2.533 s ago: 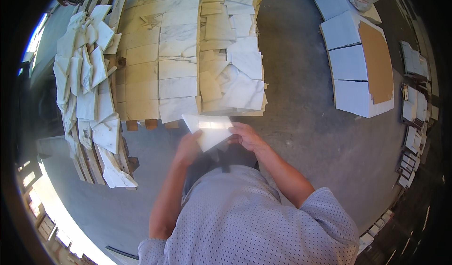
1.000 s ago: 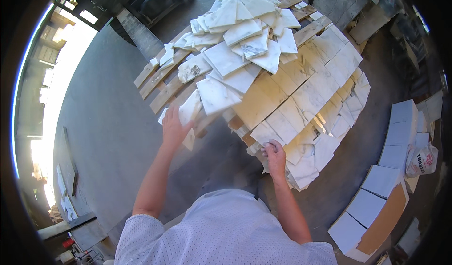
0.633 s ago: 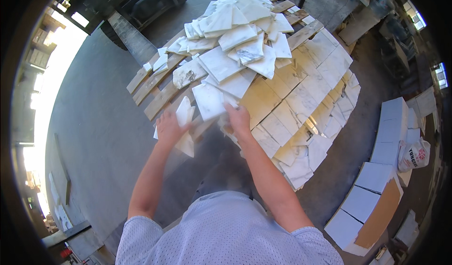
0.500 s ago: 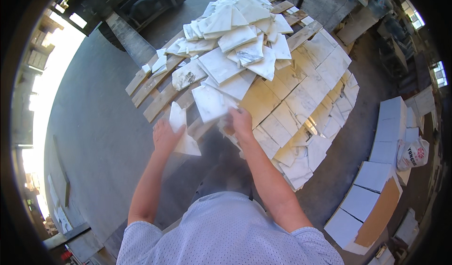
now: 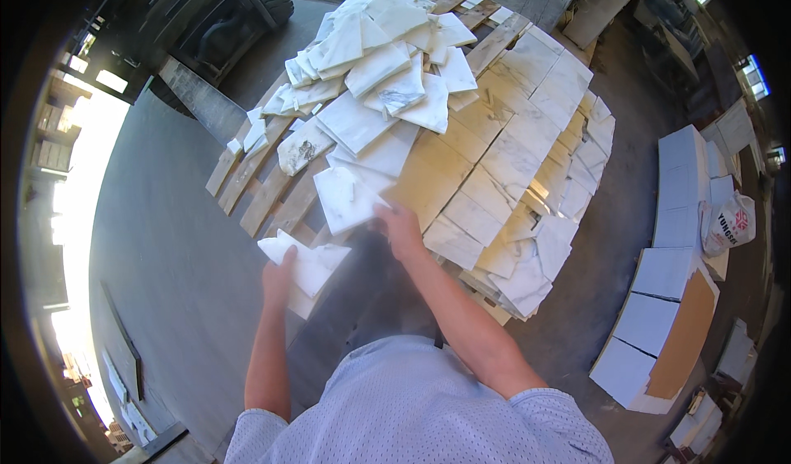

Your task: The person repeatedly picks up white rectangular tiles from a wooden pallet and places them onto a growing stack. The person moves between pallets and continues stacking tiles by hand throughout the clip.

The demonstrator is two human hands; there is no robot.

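My left hand is closed on the edge of a broken white marble piece, its thumb lying on the top face. A jagged upper edge and a pale part below suggest more than one piece, but I cannot tell. My right hand is closed on the right corner of a white marble slab, just beyond and to the right of the left-hand piece. That slab overlaps the near edge of the heap of broken marble pieces; whether it rests there is unclear.
The heap lies on a slatted wooden pallet. Flat rows of marble tiles cover its right side. White boxes and a printed white bag stand at the right. A dark machine with a wheel is at the far left.
The left-hand piece has turned from upright to flatter and moved slightly left and nearer. My right hand and its slab have shifted a little to the left. The whole view has shifted somewhat.
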